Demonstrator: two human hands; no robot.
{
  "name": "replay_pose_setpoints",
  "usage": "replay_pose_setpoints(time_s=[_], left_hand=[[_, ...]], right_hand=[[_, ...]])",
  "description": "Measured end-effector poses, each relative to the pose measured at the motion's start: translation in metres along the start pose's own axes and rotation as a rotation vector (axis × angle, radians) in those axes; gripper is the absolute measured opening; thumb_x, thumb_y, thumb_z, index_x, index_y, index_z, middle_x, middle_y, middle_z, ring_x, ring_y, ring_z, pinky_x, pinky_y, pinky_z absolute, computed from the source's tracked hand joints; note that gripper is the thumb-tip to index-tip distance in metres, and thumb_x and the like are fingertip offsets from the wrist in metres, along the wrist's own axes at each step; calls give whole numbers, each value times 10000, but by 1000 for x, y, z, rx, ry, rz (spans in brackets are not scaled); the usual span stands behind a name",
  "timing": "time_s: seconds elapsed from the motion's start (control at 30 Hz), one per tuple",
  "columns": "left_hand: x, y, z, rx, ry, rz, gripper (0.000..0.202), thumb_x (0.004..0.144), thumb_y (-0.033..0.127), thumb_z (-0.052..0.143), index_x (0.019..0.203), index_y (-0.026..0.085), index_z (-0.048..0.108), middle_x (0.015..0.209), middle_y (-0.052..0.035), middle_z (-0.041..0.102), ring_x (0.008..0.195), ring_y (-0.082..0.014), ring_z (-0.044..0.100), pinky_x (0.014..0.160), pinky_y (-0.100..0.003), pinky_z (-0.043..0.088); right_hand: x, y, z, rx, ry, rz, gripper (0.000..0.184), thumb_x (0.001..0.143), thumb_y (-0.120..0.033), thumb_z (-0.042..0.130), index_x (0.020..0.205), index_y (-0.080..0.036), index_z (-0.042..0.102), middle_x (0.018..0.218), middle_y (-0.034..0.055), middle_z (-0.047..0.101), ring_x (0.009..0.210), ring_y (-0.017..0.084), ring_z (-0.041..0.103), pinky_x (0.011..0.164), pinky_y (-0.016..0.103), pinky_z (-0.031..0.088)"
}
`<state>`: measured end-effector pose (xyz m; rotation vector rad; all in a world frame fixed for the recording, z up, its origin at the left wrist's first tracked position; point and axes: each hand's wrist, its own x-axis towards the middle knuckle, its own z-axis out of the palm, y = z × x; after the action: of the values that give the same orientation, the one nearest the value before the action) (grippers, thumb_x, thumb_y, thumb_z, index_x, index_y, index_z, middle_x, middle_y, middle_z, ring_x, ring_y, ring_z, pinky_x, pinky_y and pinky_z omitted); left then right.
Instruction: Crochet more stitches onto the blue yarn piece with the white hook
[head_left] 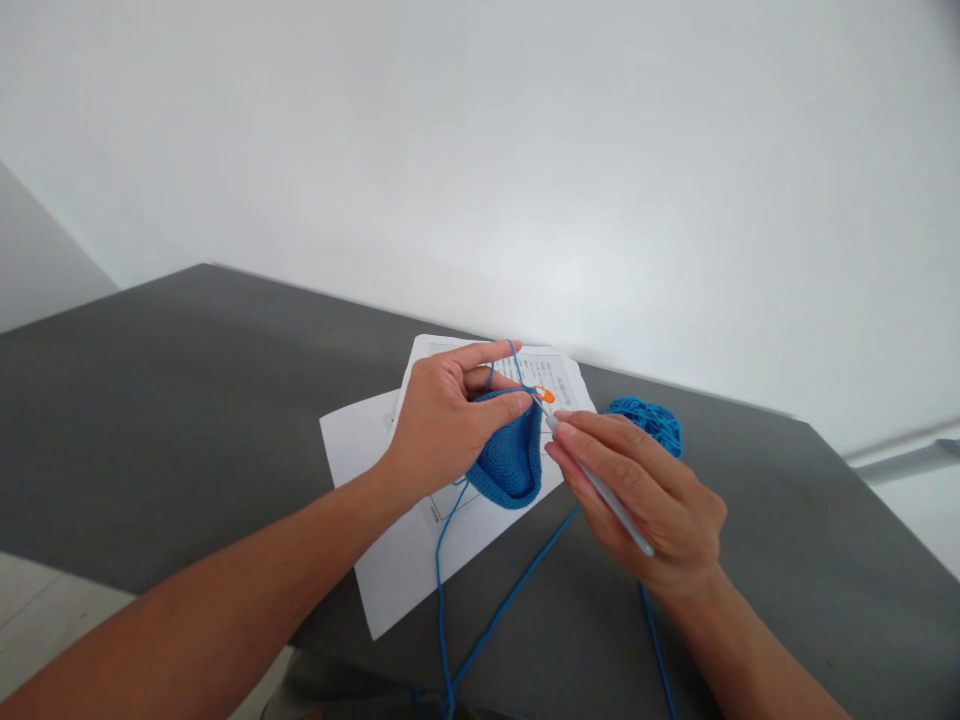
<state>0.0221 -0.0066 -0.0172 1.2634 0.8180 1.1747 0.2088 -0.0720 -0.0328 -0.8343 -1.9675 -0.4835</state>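
Note:
My left hand (450, 405) pinches the upper edge of a blue crocheted piece (511, 462), which is cupped like a small bowl. Blue yarn runs over the raised left index finger. My right hand (637, 485) holds a crochet hook (611, 500) with a grey handle, much like a pen. The hook's thin tip meets the rim of the crochet piece, close to the left thumb. An orange stitch marker (544, 394) hangs at that rim, just above the hook. The exact loop on the hook is too small to make out.
Printed sheets of white paper (397, 570) lie under the hands on a dark grey table (225, 400). A ball of blue yarn (651, 422) rests behind my right hand. Loose yarn strands (517, 590) trail toward the near edge. A white wall stands behind the table.

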Motion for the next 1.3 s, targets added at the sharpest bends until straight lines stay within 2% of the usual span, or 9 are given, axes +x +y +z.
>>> replay_pose_setpoints(time_s=[0.27,0.43,0.57,0.8,0.97,1.1,1.2,1.3], left_hand=[[2,-3,-3,180,-2,34,576,737,235,815,1289,101,721,884,-85,842,705,-224,744,649,-316,547],[6,-6,-6,290,-14,122,476,749,202,795,1215,114,758,899,-82,844,847,-263,789,786,-343,586],[8,-8,-9,347,-58,160,474,775,212,787,1238,118,754,933,-92,844,895,-275,793,859,-373,591],[9,-5,-13,346,-201,145,453,767,199,796,1216,146,775,891,-93,833,841,-263,789,816,-363,598],[10,-1,-17,294,-307,100,475,729,169,814,1200,120,779,881,-99,823,815,-240,778,771,-329,593],[11,-2,-19,276,-418,107,488,741,155,801,1225,102,764,880,-96,830,796,-221,772,753,-314,587],[12,-4,-21,285,-459,133,510,741,155,795,1244,83,753,898,-101,834,821,-221,775,767,-311,585],[12,-5,-21,320,-456,146,492,750,162,782,1232,67,759,901,-105,834,834,-221,776,785,-310,585]], right_hand=[[-5,12,-12,-105,-197,-206,337,933,-76,662,1240,-200,722,1118,136,801,974,271,790,775,383,691],[0,11,-12,-98,-208,-225,279,951,-83,644,1195,-190,727,1049,124,806,899,244,784,738,364,685],[6,9,-12,-24,-158,-128,258,917,-64,710,1135,-198,737,966,87,814,830,208,787,741,329,690],[5,12,-22,197,-144,127,293,866,-64,770,1095,-245,787,963,52,825,798,199,798,730,320,683],[6,17,-24,353,-112,303,235,825,-81,815,972,-264,830,848,20,817,703,183,774,584,282,622],[7,19,-26,509,-93,418,212,825,-93,819,946,-265,840,757,14,796,678,187,755,558,291,606],[7,19,-28,574,-109,456,232,823,-81,819,961,-266,841,775,13,793,659,171,742,536,277,594],[7,18,-29,518,-116,399,259,809,-58,822,958,-269,838,822,13,804,683,164,751,566,272,598]])
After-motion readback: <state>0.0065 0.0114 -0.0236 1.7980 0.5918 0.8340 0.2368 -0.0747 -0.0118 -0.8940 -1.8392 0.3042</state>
